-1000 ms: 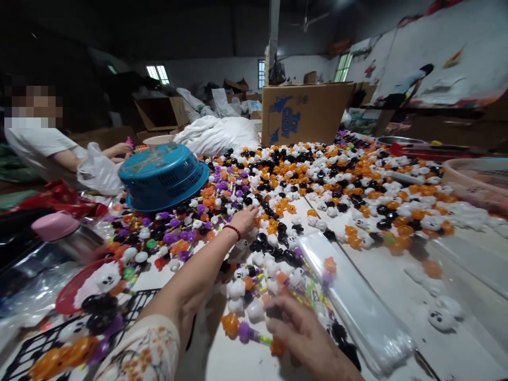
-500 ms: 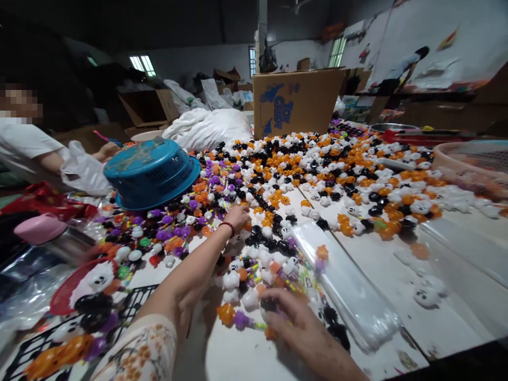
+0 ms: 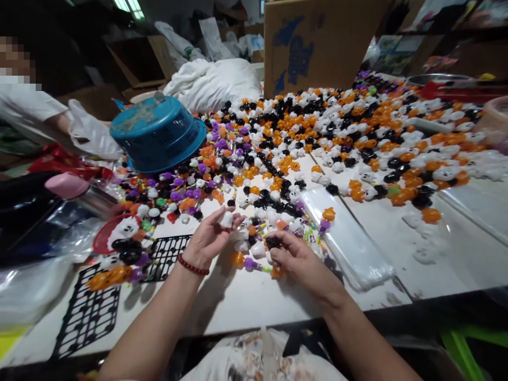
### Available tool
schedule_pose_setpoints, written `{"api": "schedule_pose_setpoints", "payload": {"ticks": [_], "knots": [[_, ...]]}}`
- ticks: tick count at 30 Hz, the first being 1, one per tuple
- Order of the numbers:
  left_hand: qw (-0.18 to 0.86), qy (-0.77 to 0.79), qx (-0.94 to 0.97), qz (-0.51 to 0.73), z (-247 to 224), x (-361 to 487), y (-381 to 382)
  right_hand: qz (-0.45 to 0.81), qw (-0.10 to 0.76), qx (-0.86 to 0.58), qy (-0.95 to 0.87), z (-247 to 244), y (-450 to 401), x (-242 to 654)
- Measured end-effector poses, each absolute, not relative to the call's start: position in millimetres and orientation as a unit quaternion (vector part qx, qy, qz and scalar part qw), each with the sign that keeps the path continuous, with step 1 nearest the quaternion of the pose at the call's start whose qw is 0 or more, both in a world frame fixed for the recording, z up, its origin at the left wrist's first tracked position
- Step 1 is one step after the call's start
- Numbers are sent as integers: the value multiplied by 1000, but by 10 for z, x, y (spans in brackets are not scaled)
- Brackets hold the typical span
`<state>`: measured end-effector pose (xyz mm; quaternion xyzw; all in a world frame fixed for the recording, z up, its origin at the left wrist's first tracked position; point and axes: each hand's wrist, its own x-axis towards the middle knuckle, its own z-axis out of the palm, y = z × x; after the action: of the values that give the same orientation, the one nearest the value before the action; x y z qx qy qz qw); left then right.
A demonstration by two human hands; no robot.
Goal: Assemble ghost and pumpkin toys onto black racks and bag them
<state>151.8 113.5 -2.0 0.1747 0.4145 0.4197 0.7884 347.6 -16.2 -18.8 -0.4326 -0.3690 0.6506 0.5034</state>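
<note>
Open white tabletop at near centre, toy heap and blue basin as barriers beyond.

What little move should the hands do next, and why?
Perhaps bring the left hand closer to the right hand, because the left holds a white plastic piece, the right holds a black piece, and the pieces are apart.

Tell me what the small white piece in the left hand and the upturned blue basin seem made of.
White piece: probably smooth plastic, from its even, rounded surface. Upturned blue basin: likely moulded plastic, slightly glossy, from its highlights and slotted wall.
</note>
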Motion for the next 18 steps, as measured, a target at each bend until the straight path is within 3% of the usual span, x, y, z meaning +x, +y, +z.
{"api": "schedule_pose_setpoints", "payload": {"ticks": [11, 18], "knots": [[819, 411, 144, 374, -331, 1374, 93, 622, 457, -441, -459, -254, -358, 3164], [779, 409, 153, 450, -319, 1317, -231, 579, 463, -482, -467, -335, -651, 3002]]}}
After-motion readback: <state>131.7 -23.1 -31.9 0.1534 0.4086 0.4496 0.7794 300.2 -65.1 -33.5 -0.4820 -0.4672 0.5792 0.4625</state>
